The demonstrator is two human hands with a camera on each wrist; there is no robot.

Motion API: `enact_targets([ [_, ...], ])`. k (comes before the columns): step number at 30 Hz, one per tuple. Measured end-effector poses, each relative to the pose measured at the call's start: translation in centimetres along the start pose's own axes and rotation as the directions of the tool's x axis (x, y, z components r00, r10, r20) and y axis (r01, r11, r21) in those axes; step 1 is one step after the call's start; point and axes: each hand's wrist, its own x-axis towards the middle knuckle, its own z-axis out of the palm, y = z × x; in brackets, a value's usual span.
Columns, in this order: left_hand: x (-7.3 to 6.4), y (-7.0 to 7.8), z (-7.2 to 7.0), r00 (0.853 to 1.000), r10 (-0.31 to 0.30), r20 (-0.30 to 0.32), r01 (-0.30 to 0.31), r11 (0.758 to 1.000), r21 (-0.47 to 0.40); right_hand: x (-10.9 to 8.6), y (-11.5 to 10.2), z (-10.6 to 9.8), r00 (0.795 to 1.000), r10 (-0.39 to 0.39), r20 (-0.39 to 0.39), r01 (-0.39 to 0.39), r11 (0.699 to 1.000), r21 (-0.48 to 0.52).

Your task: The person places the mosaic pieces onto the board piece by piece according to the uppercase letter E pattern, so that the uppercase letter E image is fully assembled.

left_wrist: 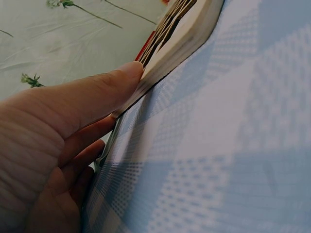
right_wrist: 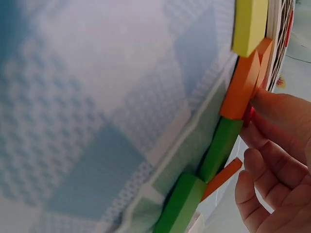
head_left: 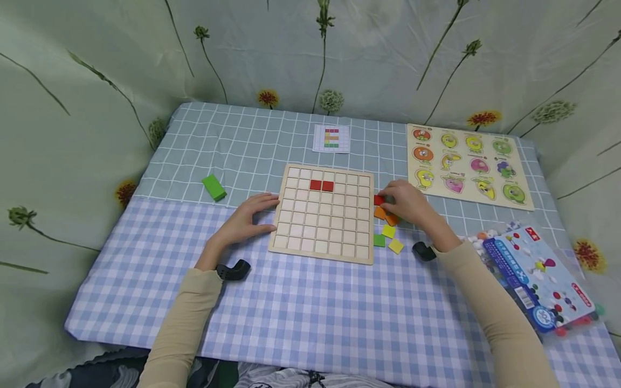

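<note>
A wooden grid board (head_left: 310, 256) lies flat on the table, with two red square tiles (head_left: 316, 185) side by side in its upper part. Against the board's left edge rests my left hand (head_left: 248, 218), its thumb (left_wrist: 109, 92) touching the side of the frame and its fingers fairly straight. Right of the board, my right hand (head_left: 405, 202) pinches a red tile (head_left: 378, 200) between thumb and fingers, low over a loose group of tiles. Orange tiles (right_wrist: 241, 90), green tiles (right_wrist: 221, 150) and yellow tiles (head_left: 388, 231) lie around those fingers, some partly hidden.
A small card (head_left: 331, 139) with a coloured block pattern lies behind the board. A green block (head_left: 214, 187) sits at left. At back right is a fruit picture board (head_left: 468, 164); nearer, a boxed set (head_left: 540, 277) in clear packaging lies beside the right forearm.
</note>
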Motion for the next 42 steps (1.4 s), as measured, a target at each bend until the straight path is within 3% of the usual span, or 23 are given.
enact_targets([
  [13, 0.0, 0.0, -0.1, 1.0, -0.004, -0.002, 0.004, 1.0, 0.001, 0.5, -0.3, -1.0, 0.999, 0.001, -0.047, 0.0, 1.0, 0.024],
  [24, 0.0, -0.1, -0.1, 1.0, 0.001, -0.007, -0.001, 1.0, 0.001, 2.2, -2.0, -0.9, 0.995, -0.06, -0.076, 0.061, 0.998, 0.006],
  [34, 0.0, 0.0, 0.0, 1.0, -0.019, 0.001, 0.019, 1.0, -0.014, 3.8, -3.6, -0.6, 0.991, -0.114, -0.071, 0.115, 0.993, 0.0],
  [42, 0.1, 0.0, 0.0, 1.0, -0.013, -0.002, 0.013, 1.0, -0.007, 5.3, -4.9, -0.4, 0.996, -0.088, -0.009, 0.088, 0.996, 0.024],
])
